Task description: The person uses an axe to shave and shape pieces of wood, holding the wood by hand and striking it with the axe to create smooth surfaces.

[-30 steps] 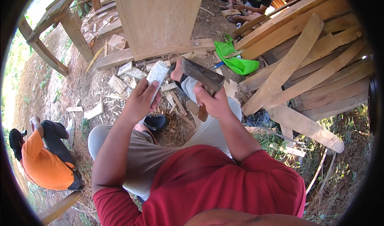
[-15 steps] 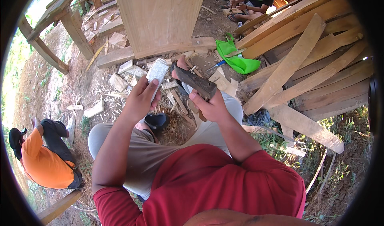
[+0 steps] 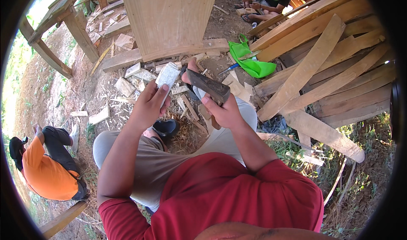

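Sawdust-strewn ground [image 3: 106,91]; grey stone [image 3: 168,75] in left hand [image 3: 148,106], hatchet [image 3: 208,86] in right hand [image 3: 227,112].

Single head-worn fisheye view, looking steeply down, close over the wearer's lap and raised hands; rim bends straight planks [image 3: 322,66].

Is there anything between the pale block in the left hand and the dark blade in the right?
Nothing visible. The left hand holds the pale block beside the dark blade in the right hand, with open air between them.
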Action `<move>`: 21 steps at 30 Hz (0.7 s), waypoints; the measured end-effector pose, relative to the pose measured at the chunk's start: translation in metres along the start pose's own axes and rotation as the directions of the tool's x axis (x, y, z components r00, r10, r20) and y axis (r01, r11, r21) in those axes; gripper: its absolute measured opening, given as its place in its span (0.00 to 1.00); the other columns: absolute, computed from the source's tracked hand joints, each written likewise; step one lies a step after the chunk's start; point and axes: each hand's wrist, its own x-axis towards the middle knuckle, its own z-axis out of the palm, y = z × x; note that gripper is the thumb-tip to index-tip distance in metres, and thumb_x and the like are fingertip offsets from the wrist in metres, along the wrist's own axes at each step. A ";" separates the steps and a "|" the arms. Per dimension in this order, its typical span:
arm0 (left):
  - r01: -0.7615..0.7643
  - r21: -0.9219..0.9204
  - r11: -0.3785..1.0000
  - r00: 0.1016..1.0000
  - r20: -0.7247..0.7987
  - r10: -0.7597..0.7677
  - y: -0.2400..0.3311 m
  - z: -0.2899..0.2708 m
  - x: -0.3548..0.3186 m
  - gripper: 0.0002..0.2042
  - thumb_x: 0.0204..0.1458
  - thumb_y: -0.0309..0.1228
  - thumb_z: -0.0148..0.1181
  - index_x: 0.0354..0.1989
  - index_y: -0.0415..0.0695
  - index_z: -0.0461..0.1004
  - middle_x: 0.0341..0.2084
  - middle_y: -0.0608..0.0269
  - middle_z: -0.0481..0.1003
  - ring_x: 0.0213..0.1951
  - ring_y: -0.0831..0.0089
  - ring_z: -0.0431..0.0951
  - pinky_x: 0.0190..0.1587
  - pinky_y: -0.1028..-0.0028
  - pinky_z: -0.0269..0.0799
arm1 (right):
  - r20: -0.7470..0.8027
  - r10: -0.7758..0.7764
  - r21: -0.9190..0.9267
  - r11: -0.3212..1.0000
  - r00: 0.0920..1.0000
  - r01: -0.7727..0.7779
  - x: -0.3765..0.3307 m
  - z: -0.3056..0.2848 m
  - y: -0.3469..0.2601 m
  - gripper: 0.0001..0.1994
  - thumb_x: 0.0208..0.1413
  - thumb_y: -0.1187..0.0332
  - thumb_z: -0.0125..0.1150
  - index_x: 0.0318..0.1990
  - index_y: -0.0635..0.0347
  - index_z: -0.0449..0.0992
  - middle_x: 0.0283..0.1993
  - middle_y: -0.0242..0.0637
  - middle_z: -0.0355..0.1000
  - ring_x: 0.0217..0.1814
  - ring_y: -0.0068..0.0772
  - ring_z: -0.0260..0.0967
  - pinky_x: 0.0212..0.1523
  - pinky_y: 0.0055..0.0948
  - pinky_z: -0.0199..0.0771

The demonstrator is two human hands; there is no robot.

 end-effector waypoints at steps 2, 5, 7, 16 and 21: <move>-0.004 -0.002 1.000 1.000 0.001 0.004 -0.002 0.000 0.000 0.14 0.74 0.42 0.49 0.47 0.42 0.68 0.27 0.68 0.73 0.23 0.83 0.69 0.25 0.79 0.65 | -0.006 0.010 -0.011 1.000 1.000 -0.010 -0.001 0.001 0.000 0.07 0.66 0.69 0.64 0.35 0.59 0.75 0.26 0.20 0.66 0.28 0.14 0.60 0.29 0.25 0.62; -0.014 0.027 1.000 1.000 -0.003 0.014 -0.002 -0.001 0.001 0.14 0.74 0.41 0.48 0.46 0.42 0.68 0.27 0.67 0.73 0.23 0.83 0.70 0.25 0.79 0.66 | -0.027 0.000 -0.056 0.998 1.000 -0.001 -0.001 0.002 -0.003 0.06 0.66 0.70 0.64 0.36 0.60 0.76 0.25 0.20 0.66 0.28 0.14 0.60 0.29 0.25 0.62; 0.008 0.005 1.000 1.000 -0.018 -0.008 -0.004 -0.001 0.002 0.13 0.74 0.41 0.48 0.46 0.41 0.68 0.27 0.67 0.74 0.24 0.82 0.71 0.25 0.79 0.67 | -0.048 -0.018 -0.096 0.995 0.999 0.014 -0.001 0.005 -0.004 0.07 0.66 0.70 0.64 0.36 0.61 0.77 0.25 0.20 0.66 0.28 0.14 0.60 0.29 0.25 0.63; 0.032 -0.105 0.994 0.999 -0.003 -0.032 -0.009 -0.002 0.006 0.11 0.73 0.40 0.48 0.46 0.44 0.68 0.28 0.67 0.75 0.24 0.81 0.70 0.26 0.78 0.67 | -0.019 0.005 -0.224 0.975 1.000 -0.009 -0.004 0.012 -0.003 0.10 0.64 0.65 0.67 0.36 0.62 0.77 0.23 0.26 0.68 0.27 0.20 0.63 0.31 0.29 0.66; 0.031 -0.117 0.993 1.000 0.001 -0.031 -0.009 -0.002 0.005 0.11 0.73 0.39 0.49 0.47 0.44 0.68 0.28 0.68 0.75 0.23 0.82 0.69 0.25 0.77 0.66 | -0.004 -0.007 -0.245 0.970 1.000 0.006 -0.003 0.012 -0.003 0.11 0.65 0.63 0.67 0.34 0.61 0.76 0.23 0.27 0.68 0.26 0.22 0.63 0.30 0.30 0.66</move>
